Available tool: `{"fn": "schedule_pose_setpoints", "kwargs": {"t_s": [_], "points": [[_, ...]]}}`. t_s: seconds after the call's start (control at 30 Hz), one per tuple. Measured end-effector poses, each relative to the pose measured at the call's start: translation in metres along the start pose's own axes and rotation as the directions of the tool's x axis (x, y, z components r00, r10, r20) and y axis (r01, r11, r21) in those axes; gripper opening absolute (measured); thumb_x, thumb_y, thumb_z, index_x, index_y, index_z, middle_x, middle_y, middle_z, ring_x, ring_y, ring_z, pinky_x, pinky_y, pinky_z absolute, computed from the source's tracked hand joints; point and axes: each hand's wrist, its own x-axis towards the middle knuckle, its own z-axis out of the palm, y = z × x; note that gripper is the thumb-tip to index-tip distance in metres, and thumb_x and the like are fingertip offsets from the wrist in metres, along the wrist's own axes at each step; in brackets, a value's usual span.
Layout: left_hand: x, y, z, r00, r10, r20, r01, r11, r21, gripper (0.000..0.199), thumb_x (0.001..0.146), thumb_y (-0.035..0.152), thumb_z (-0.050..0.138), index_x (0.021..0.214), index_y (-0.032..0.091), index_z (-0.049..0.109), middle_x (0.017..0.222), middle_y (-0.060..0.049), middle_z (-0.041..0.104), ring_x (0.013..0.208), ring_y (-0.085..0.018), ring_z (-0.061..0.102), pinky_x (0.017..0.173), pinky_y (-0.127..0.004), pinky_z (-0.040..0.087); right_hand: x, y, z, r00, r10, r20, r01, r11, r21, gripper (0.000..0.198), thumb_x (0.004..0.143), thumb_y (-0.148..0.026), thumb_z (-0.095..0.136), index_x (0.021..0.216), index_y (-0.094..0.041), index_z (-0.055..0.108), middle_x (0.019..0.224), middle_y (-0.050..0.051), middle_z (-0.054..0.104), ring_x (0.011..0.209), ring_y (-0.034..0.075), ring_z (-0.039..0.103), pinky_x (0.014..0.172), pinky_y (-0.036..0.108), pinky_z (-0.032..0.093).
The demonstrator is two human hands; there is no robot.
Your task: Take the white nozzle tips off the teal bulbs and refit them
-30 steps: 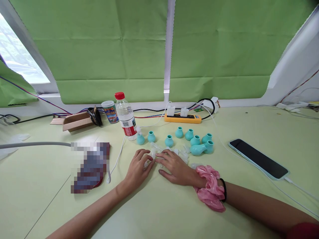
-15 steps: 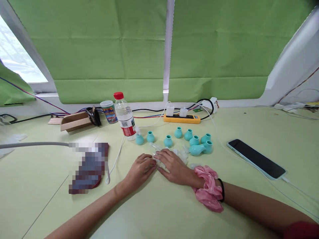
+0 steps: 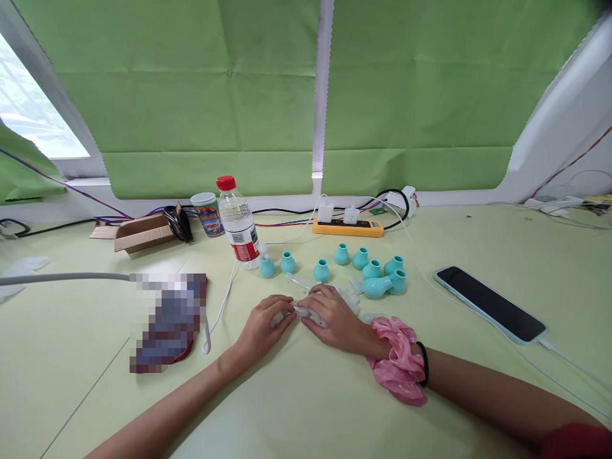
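My left hand [image 3: 266, 325] and my right hand [image 3: 337, 324] rest close together on the table, fingers bent. Pinched between both sets of fingertips is a small clear plastic piece [image 3: 301, 310]; the fingers partly hide it and its exact kind cannot be made out. More clear plastic pieces [image 3: 351, 299] lie just behind my right hand, partly covered by it. Beyond the hands stand several small turquoise bulbs [image 3: 322, 271] with open necks. One turquoise bulb [image 3: 377, 287] lies on its side against another at the right.
A water bottle [image 3: 240, 229] with a red cap and a paper cup [image 3: 207, 215] stand behind on the left. A yellow power strip [image 3: 348, 227] lies at the back. To the right is a phone [image 3: 490, 305] on a cable. At left is a blurred-out object [image 3: 169, 325].
My fingertips have drawn slightly apart, and the clear plastic piece now shows between them. The turquoise bulbs stay where they were.
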Motion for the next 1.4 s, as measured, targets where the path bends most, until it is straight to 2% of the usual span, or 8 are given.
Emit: {"fn": "schedule_pose_setpoints", "kwargs": {"t_s": [0.17, 0.3, 0.4, 0.53, 0.7, 0.83, 1.07, 1.4], "points": [[-0.001, 0.000, 0.000, 0.999, 0.016, -0.050, -0.015, 1.000, 0.014, 0.007, 0.078, 0.018, 0.050, 0.080, 0.017, 0.057, 0.085, -0.006, 0.064, 0.082, -0.017, 0.059, 0.077, -0.032, 0.048, 0.000, 0.001, 0.001, 1.000, -0.005, -0.013, 0.005, 1.000, 0.012, 0.017, 0.081, -0.022, 0.048, 0.097, -0.018, 0.053, 0.087, 0.005, 0.058, 0.093, 0.023, 0.044, 0.079, 0.040, 0.037], [-0.002, 0.002, -0.001, 0.985, 0.051, -0.164, -0.050, 0.999, 0.013, 0.010, 0.078, 0.017, 0.051, 0.086, 0.018, 0.058, 0.084, -0.005, 0.065, 0.083, -0.016, 0.060, 0.085, -0.037, 0.044, -0.001, 0.000, 0.001, 0.998, -0.011, -0.062, 0.014, 0.999, 0.048, 0.019, 0.083, -0.023, 0.046, 0.101, -0.017, 0.050, 0.091, 0.007, 0.056, 0.091, 0.021, 0.046, 0.080, 0.039, 0.038], [-0.001, 0.007, -0.003, 0.970, 0.072, -0.234, -0.083, 0.996, -0.036, 0.011, 0.079, 0.015, 0.051, 0.087, 0.017, 0.058, 0.086, -0.007, 0.064, 0.084, -0.017, 0.058, 0.075, -0.032, 0.048, -0.002, -0.001, 0.000, 0.990, 0.006, -0.139, 0.008, 0.994, 0.104, 0.020, 0.085, -0.023, 0.043, 0.104, -0.018, 0.048, 0.090, 0.006, 0.056, 0.088, 0.019, 0.047, 0.079, 0.037, 0.040], [0.000, 0.012, -0.005, 0.945, 0.161, -0.285, -0.180, 0.983, -0.040, 0.011, 0.076, 0.011, 0.054, 0.084, 0.017, 0.058, 0.077, -0.006, 0.062, 0.073, -0.016, 0.056, 0.062, -0.029, 0.048, -0.002, -0.001, -0.001, 0.983, 0.020, -0.185, 0.023, 0.973, 0.228, 0.019, 0.086, -0.022, 0.040, 0.103, -0.020, 0.049, 0.088, 0.005, 0.055, 0.084, 0.016, 0.050, 0.074, 0.031, 0.044], [-0.001, 0.010, -0.002, 0.946, 0.249, -0.206, -0.259, 0.966, -0.021, 0.016, 0.074, 0.007, 0.055, 0.086, 0.017, 0.057, 0.076, -0.005, 0.060, 0.071, -0.014, 0.052, 0.061, -0.027, 0.047, -0.001, 0.000, -0.001, 0.990, 0.022, -0.138, 0.025, 0.943, 0.330, 0.020, 0.086, -0.018, 0.039, 0.100, -0.021, 0.054, 0.085, 0.005, 0.056, 0.080, 0.015, 0.052, 0.070, 0.028, 0.044], [0.000, 0.007, 0.000, 0.963, 0.204, -0.177, -0.210, 0.977, -0.018, 0.014, 0.076, 0.009, 0.053, 0.086, 0.018, 0.059, 0.077, -0.006, 0.057, 0.073, -0.015, 0.051, 0.060, -0.027, 0.046, 0.001, 0.000, -0.002, 0.991, 0.073, -0.113, -0.026, 0.929, 0.368, 0.019, 0.085, -0.019, 0.042, 0.096, -0.020, 0.058, 0.082, 0.005, 0.057, 0.078, 0.014, 0.052, 0.069, 0.027, 0.044], [-0.001, 0.006, 0.000, 0.986, 0.143, -0.086, -0.145, 0.989, -0.018, 0.019, 0.077, 0.011, 0.051, 0.094, 0.017, 0.058, 0.085, -0.007, 0.058, 0.080, -0.017, 0.050, 0.068, -0.029, 0.046, 0.004, 0.004, 0.000, 0.960, 0.259, -0.102, -0.190, 0.877, 0.441, 0.016, 0.083, -0.022, 0.047, 0.090, -0.019, 0.062, 0.080, 0.002, 0.063, 0.072, 0.014, 0.055, 0.067, 0.027, 0.044], [0.000, 0.004, 0.000, 0.992, 0.119, -0.049, -0.122, 0.990, -0.071, 0.016, 0.077, 0.013, 0.052, 0.091, 0.017, 0.059, 0.082, -0.007, 0.060, 0.078, -0.017, 0.049, 0.066, -0.030, 0.046, 0.004, 0.006, 0.002, 0.962, 0.258, -0.089, -0.194, 0.876, 0.441, 0.019, 0.083, -0.024, 0.048, 0.087, -0.016, 0.065, 0.074, 0.004, 0.063, 0.066, 0.013, 0.053, 0.063, 0.026, 0.041]]}}
